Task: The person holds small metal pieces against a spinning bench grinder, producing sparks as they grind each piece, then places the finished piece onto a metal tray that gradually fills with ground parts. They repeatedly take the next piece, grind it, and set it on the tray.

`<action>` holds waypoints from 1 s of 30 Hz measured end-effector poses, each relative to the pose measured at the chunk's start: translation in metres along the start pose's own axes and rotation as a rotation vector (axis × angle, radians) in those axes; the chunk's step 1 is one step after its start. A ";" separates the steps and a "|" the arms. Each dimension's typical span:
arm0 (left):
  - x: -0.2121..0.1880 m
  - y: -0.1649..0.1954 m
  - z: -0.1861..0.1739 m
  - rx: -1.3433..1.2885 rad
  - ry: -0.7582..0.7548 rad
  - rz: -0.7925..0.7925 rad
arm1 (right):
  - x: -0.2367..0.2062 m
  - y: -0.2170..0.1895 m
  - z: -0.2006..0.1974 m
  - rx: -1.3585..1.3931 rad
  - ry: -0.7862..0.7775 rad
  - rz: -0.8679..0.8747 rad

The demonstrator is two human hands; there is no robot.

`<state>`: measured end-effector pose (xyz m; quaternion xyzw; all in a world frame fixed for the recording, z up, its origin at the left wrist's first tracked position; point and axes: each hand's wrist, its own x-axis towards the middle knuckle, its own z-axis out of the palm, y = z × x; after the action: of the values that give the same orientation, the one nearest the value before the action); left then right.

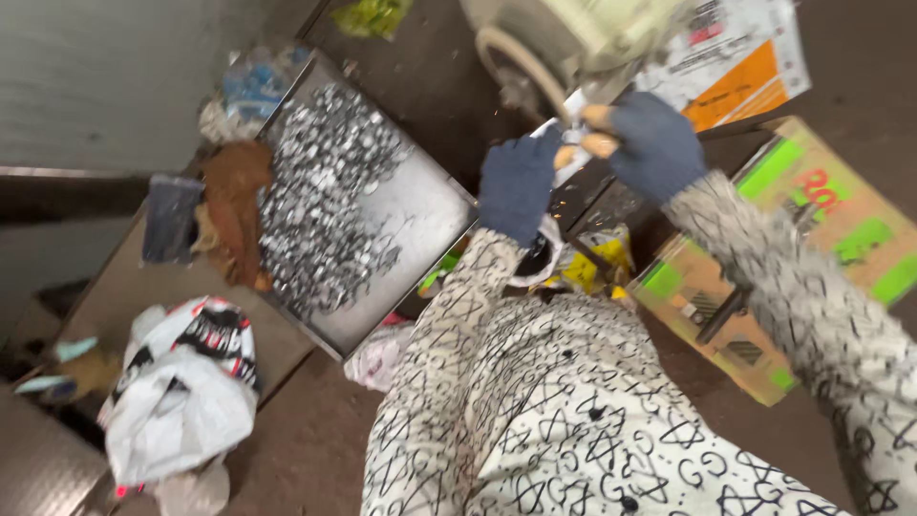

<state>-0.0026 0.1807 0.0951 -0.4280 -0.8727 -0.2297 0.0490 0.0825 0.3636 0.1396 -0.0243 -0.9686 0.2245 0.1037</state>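
Both my hands wear dark blue fingerless gloves and meet at a small pale flat metal piece. My left hand pinches its lower edge. My right hand grips it from the right with bare fingertips. The piece is pressed against the rim of a grinding wheel on a cream-coloured machine; a few small sparks show below it. My patterned white sleeves and jacket fill the lower frame.
A metal tray left of my hands holds several small shiny metal parts. A brown rag lies at its left edge. White plastic bags sit lower left. Cardboard boxes with green labels stand at right.
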 end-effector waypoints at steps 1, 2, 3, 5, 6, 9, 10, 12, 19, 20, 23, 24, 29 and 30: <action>-0.005 0.002 -0.006 0.006 -0.139 0.035 | -0.019 -0.016 0.013 0.243 0.186 0.211; -0.012 0.004 -0.011 0.007 -0.264 0.081 | -0.039 -0.031 0.024 0.472 0.382 0.420; -0.020 0.004 -0.016 0.008 -0.383 0.126 | -0.050 -0.038 0.038 1.048 0.423 0.593; -0.055 -0.006 -0.027 -0.243 -0.179 0.141 | -0.083 -0.054 0.061 1.667 0.279 0.978; -0.077 -0.015 -0.032 -0.366 -0.073 0.158 | -0.101 -0.060 0.071 1.685 0.136 1.175; -0.131 -0.070 -0.033 0.016 0.083 -0.180 | -0.128 -0.071 0.105 2.190 0.123 1.062; -0.145 -0.095 -0.032 0.027 -0.050 -0.405 | -0.132 -0.072 0.114 2.125 0.131 1.035; -0.172 -0.129 -0.031 0.281 -0.392 -0.603 | -0.137 -0.079 0.128 1.986 0.155 0.994; -0.151 -0.107 -0.022 -0.204 -0.098 -0.294 | -0.090 -0.106 0.089 0.867 -0.115 0.444; -0.136 -0.091 -0.024 -0.394 -0.046 -0.282 | -0.078 -0.107 0.075 0.548 -0.055 0.218; -0.094 -0.041 -0.040 -0.762 -0.320 -0.464 | -0.050 -0.099 0.029 0.127 -0.075 -0.109; -0.081 -0.028 -0.047 -0.811 -0.439 -0.557 | -0.043 -0.094 0.016 0.076 -0.110 -0.165; -0.023 -0.004 -0.058 -0.636 -0.072 -0.232 | -0.022 -0.065 -0.019 -0.013 0.034 -0.030; -0.011 -0.006 -0.051 -0.452 0.075 -0.088 | -0.018 -0.057 -0.018 -0.054 0.078 -0.022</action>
<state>-0.0055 0.1474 0.1349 -0.3808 -0.8146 -0.4368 -0.0259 0.1035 0.3182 0.1775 -0.0252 -0.9698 0.1960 0.1429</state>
